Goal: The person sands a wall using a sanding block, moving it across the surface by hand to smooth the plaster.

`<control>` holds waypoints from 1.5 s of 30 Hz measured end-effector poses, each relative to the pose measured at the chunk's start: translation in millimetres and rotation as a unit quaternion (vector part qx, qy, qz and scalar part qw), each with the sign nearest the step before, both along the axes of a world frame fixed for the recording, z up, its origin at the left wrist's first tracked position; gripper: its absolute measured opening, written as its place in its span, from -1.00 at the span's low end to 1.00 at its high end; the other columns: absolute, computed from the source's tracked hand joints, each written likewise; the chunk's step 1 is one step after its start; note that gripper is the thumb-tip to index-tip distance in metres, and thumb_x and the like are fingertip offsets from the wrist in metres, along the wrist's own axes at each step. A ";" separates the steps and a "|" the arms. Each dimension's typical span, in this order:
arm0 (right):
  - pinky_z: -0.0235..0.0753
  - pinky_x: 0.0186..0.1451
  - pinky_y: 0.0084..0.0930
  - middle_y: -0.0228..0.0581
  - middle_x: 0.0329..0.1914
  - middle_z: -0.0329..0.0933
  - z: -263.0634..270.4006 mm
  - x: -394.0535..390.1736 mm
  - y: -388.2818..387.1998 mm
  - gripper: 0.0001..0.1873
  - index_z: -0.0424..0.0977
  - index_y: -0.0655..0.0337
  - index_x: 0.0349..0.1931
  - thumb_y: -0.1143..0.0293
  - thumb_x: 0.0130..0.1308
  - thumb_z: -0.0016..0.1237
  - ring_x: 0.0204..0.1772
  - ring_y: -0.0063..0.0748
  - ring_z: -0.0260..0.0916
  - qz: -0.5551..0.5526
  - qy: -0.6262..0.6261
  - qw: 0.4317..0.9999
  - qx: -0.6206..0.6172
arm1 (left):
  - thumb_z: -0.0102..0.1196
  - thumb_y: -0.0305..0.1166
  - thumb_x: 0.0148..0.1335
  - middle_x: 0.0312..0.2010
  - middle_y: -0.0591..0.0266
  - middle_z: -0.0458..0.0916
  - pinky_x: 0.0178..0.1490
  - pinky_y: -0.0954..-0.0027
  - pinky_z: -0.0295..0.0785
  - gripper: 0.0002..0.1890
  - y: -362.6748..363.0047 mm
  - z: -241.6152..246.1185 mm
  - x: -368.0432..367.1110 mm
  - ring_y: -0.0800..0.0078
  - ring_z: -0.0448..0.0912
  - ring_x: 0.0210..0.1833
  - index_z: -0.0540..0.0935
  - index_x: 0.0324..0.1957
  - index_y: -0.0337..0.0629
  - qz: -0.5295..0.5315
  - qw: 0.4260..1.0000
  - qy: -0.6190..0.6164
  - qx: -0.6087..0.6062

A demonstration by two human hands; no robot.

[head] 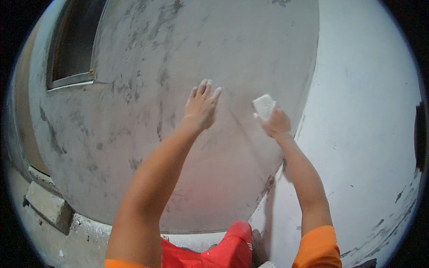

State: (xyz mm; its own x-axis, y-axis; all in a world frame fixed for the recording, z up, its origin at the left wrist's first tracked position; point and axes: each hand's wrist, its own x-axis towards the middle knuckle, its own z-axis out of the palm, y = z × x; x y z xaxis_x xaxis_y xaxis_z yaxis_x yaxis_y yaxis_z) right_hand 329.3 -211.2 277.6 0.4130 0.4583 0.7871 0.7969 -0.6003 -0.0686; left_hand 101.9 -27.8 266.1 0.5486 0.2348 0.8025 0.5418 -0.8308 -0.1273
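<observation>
A grey plastered wall [214, 160] with dark patches fills the middle of the view. Against it, near the centre, my left hand [202, 104] lies with its fingers spread and white powder on the fingertips; it holds nothing. To its right, my right hand [276, 120] grips a whitish sheet or pad [264, 106] near the wall's right side. The pad looks like folded sandpaper or cloth, but its exact kind cannot be told. The right hand is slightly blurred, and some of its fingers are hidden by the pad.
A smooth white wall [362, 117] meets the grey one at a corner on the right. At upper left is a dark window opening [77, 40] with a sill. A pale block [45, 202] sits low at the left. My legs in red clothing [231, 248] are close to the wall's base.
</observation>
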 end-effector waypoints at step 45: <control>0.59 0.20 0.01 0.16 0.11 0.67 22.8 68.8 9.3 0.00 0.55 0.49 0.13 -0.47 0.20 0.07 0.17 0.18 0.64 -0.035 0.152 0.975 0.160 | 0.60 0.21 -0.30 0.69 0.15 -0.57 0.64 -0.40 -0.43 0.66 47.5 -66.8 -28.2 -0.03 -0.58 0.70 -0.46 0.64 0.32 0.222 0.971 0.087 -0.011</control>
State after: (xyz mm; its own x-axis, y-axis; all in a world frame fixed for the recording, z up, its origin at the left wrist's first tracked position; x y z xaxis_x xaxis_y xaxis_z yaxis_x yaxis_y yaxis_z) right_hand 398.1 -202.0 300.4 0.6710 0.1718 0.7213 0.6684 -0.5612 -0.4882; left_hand 73.6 19.7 199.3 0.5159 0.4953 0.6990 0.8192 -0.5238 -0.2335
